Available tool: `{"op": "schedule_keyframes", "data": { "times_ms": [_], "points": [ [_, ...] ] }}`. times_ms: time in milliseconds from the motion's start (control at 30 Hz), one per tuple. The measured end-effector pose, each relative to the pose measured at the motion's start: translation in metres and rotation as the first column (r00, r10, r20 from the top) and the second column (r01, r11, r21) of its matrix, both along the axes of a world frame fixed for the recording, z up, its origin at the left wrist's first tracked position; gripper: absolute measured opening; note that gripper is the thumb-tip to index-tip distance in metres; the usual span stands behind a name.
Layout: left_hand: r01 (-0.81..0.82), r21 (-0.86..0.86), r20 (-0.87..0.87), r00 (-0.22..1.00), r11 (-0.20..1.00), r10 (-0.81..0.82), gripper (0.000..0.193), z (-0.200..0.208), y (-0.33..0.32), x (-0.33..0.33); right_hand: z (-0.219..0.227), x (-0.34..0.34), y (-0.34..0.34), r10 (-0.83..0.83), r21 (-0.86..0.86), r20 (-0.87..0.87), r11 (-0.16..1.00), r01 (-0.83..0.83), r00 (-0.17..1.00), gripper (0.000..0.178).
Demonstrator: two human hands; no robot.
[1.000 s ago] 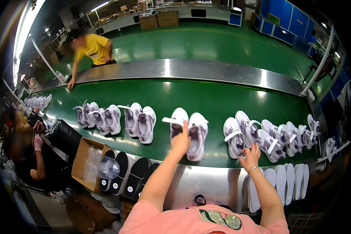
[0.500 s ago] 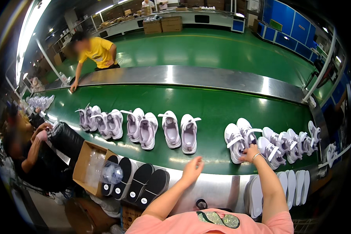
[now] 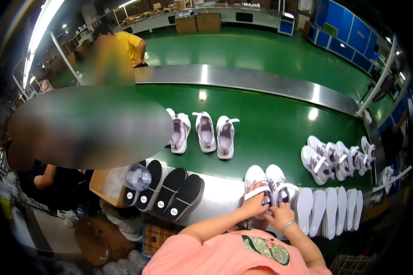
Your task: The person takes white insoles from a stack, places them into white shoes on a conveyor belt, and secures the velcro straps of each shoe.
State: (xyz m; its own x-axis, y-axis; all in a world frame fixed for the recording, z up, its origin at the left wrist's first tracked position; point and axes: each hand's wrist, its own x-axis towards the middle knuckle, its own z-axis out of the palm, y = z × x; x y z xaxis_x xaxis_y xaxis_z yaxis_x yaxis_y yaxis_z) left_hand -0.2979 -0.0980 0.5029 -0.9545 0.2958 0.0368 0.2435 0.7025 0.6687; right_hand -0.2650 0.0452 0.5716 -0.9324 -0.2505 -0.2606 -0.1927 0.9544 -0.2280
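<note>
A pair of white sneakers with grey-lilac trim and white straps stands right in front of me, toes pointing away, at the metal edge of the green belt. My left hand [image 3: 256, 204] is closed on the left sneaker [image 3: 254, 174], its fingers by the strap and opening. At the heel end of the right sneaker [image 3: 275, 175], my right hand [image 3: 281, 216] has its fingers curled against the shoe. The fingertips of both hands are partly hidden by the shoes.
White insoles [image 3: 328, 213] line the metal edge [image 3: 220, 188] at right; black insoles [image 3: 181, 197] lie at left beside an open carton [image 3: 101, 183]. More sneakers stand on the belt [image 3: 266, 123] at right [image 3: 313, 165] and centre [image 3: 225, 140]. A person in yellow [image 3: 131, 46] stands across; blurring covers the left.
The pair of sneakers has come nearer to me, from the belt to its metal edge, with my right hand. My left hand has moved right, from empty to the left sneaker.
</note>
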Motion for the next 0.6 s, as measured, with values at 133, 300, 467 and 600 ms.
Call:
{"op": "schedule_keyframes", "data": {
  "times_ms": [133, 300, 467, 600],
  "points": [
    [0.042, -0.176, -0.111, 0.992, 0.984, -0.062, 0.069, 0.008, 0.001, 0.001, 0.002, 0.033, 0.011, 0.026, -0.131, -0.041, 0.991, -0.031, 0.999, 0.044],
    [0.265, -0.158, -0.233, 0.926, 0.951, -0.297, 0.016, -0.010, -0.013, -0.013, 0.011, 0.024, 0.030, -0.179, -0.206, -0.225, 0.970, 0.133, 0.958, 0.026],
    [0.241, 0.038, -0.394, 0.895, 0.970, -0.207, 0.017, 0.011, -0.005, -0.023, -0.037, 0.019, 0.101, -0.489, -0.093, -0.286, 0.870, 0.484, 0.824, 0.036],
    [0.072, 0.196, -0.004, 0.997, 0.978, -0.072, 0.018, 0.014, -0.009, -0.040, -0.062, 0.022, 0.108, -0.561, 0.073, -0.230, 0.805, 0.589, 0.795, 0.044]
  ]
}}
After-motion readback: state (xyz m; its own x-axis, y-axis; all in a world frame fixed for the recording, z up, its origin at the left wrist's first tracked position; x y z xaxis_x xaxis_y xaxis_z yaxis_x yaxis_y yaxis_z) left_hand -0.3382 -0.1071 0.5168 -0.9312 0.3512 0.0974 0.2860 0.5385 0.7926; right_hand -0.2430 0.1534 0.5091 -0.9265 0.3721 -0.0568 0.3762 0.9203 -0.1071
